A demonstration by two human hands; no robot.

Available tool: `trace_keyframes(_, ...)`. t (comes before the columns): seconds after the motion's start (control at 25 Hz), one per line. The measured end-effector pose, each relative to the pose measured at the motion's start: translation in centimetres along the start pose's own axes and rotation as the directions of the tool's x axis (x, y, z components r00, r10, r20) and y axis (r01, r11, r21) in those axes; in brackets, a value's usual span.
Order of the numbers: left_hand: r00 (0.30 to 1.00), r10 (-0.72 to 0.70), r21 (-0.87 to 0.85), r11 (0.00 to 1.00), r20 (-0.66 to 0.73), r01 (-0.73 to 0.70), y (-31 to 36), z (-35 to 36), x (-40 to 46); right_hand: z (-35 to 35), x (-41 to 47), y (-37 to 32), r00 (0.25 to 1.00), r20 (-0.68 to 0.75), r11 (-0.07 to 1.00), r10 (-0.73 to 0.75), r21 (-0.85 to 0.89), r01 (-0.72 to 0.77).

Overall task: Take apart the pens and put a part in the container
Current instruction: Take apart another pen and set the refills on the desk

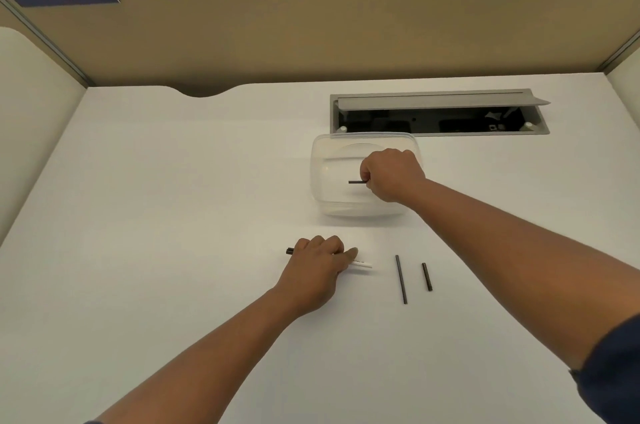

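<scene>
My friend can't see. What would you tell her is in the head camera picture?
A person's right hand holds a small black pen part over a clear plastic container on a white desk. The left hand rests on a white pen nearer the person, and two black pen pieces lie loose on the desk to its right.

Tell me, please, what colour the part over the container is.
Black, seen in the head view: the part.

The right hand point(393, 174) pinches a short black part point(357, 182) over the clear container point(323, 177). Nearer than the container, the left hand point(317, 267) covers a white pen point(362, 263); two black rods point(401, 279) lie right of the pen.
</scene>
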State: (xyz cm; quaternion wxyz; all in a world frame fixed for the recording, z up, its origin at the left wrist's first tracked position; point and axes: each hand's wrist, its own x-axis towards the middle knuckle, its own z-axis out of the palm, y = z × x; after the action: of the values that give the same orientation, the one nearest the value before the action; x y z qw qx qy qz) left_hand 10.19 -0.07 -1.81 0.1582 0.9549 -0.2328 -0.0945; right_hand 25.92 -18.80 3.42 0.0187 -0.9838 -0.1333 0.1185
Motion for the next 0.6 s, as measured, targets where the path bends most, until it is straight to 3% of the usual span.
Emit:
trace_keyframes(0.32,1.0,-0.014,-0.033,0.999,0.027,0.015,-0.4,0.4,1.0,1.7,1.9,0.4,0.991,0.13,0.994,0.022,0.106,-0.036)
trace_keyframes(0.6,0.998,-0.023,-0.03,0.999,0.05,0.025,-0.4,0.6,1.1,2.2,2.1,0.5,0.992,0.124,0.981,0.021,0.19,-0.045)
